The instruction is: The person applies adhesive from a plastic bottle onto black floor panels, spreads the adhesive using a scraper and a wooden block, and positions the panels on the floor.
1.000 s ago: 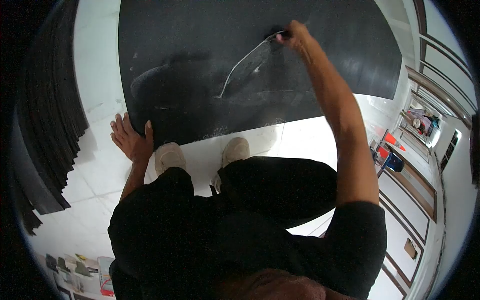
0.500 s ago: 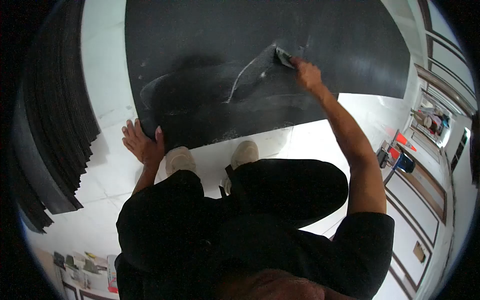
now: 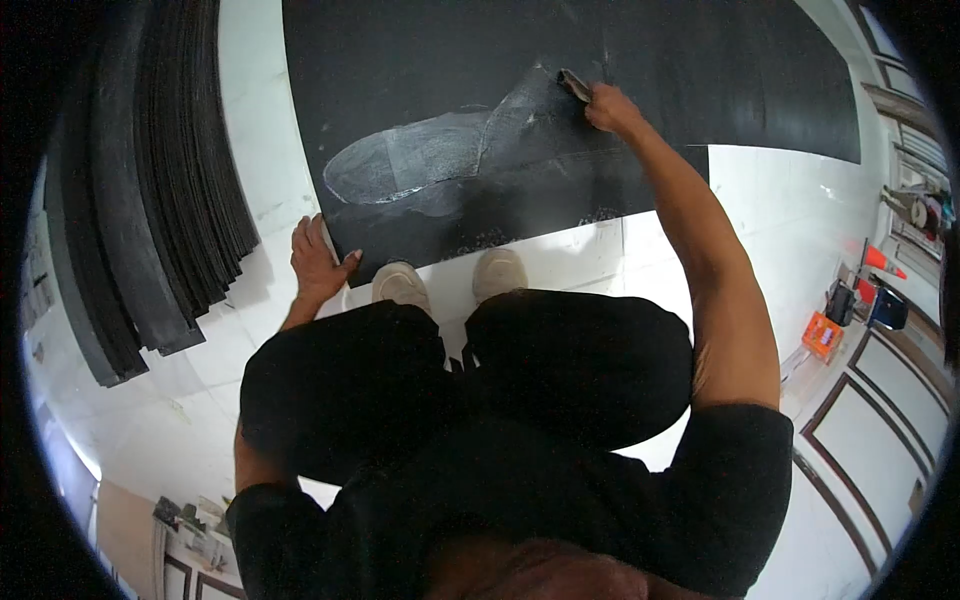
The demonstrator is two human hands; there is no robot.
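A large black sheet lies on the pale floor, with a whitish smeared patch on its surface. My right hand is closed round a small flat scraper, whose blade is at the sheet near the top of a faint smear. At the sheet's lower left corner, my left hand rests with its fingers spread, partly on the sheet's edge, and holds nothing.
Stacked black strips stand at the left. My two shoes are at the sheet's near edge. To the right are an orange cone and an orange crate. Small items lie at the lower left.
The view has shifted, and more of the whitish patch shows on the sheet. My right hand has moved the scraper up slightly since half a second ago. My left hand stays at the corner.
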